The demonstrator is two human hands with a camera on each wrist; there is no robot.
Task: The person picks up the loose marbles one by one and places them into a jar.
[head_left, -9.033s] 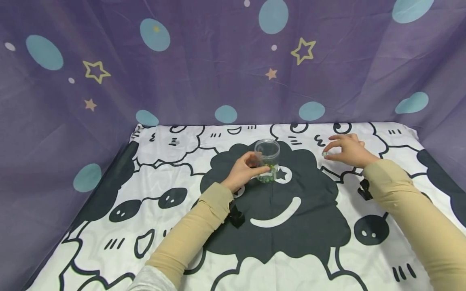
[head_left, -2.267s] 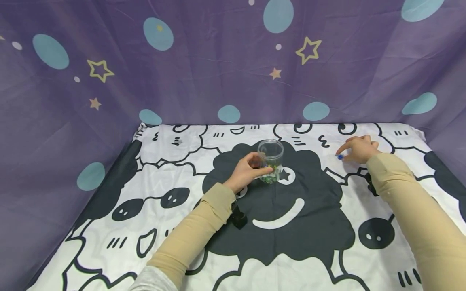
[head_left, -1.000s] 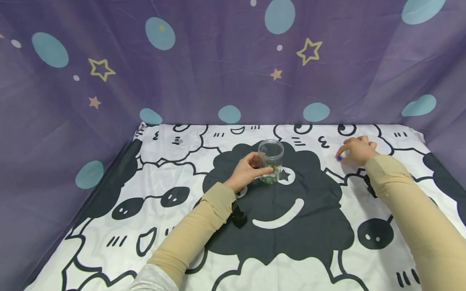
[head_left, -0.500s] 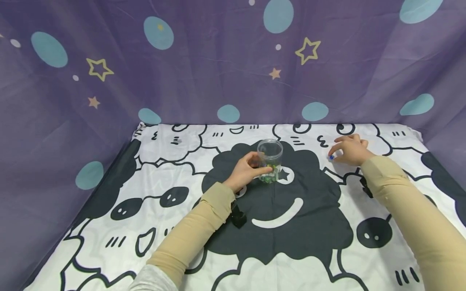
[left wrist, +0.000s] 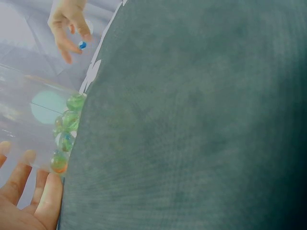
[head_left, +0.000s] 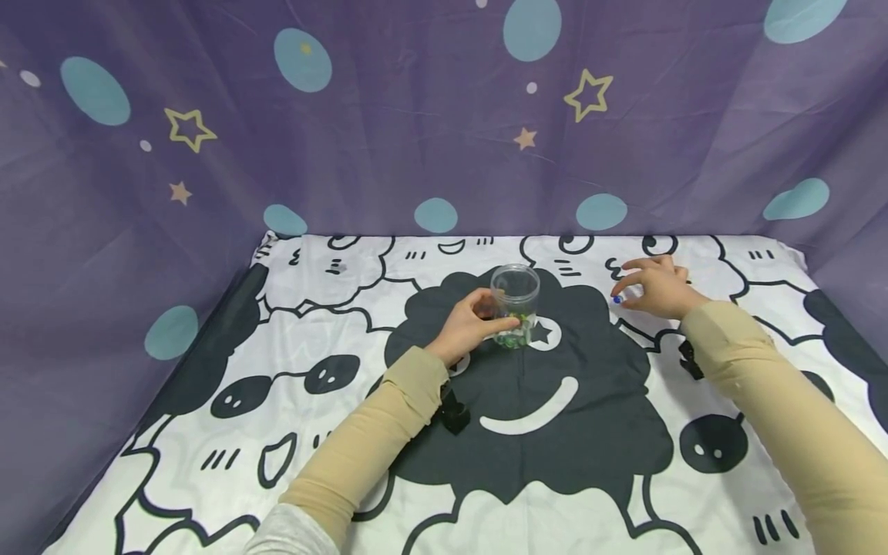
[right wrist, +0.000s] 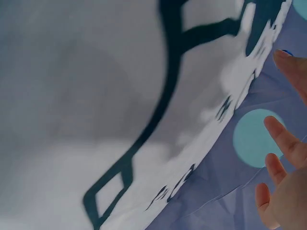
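Observation:
A clear plastic jar [head_left: 515, 289] stands upright on the cloth, gripped round its near left side by my left hand [head_left: 463, 327]. Several green and yellowish glass marbles [left wrist: 70, 120] lie at the bottom of the jar, seen through its wall in the left wrist view. Its mouth shows no lid. To the right of the jar, my right hand [head_left: 659, 290] pinches a blue marble [head_left: 617, 300] between thumb and index finger, apart from the jar. In the right wrist view only a sliver of that marble shows past a fingertip.
A white cloth [head_left: 569, 509] with black cartoon sheep covers the table. Purple curtain [head_left: 375, 139] with stars and ovals hangs behind the far edge and at both sides. Dark camera mounts [head_left: 454, 416] sit under the wrists.
Nine seconds ago the right hand held a pale, clear marble. About two seconds ago it was at a blue marble farther right; now it has moved left with it. The left hand keeps its grip.

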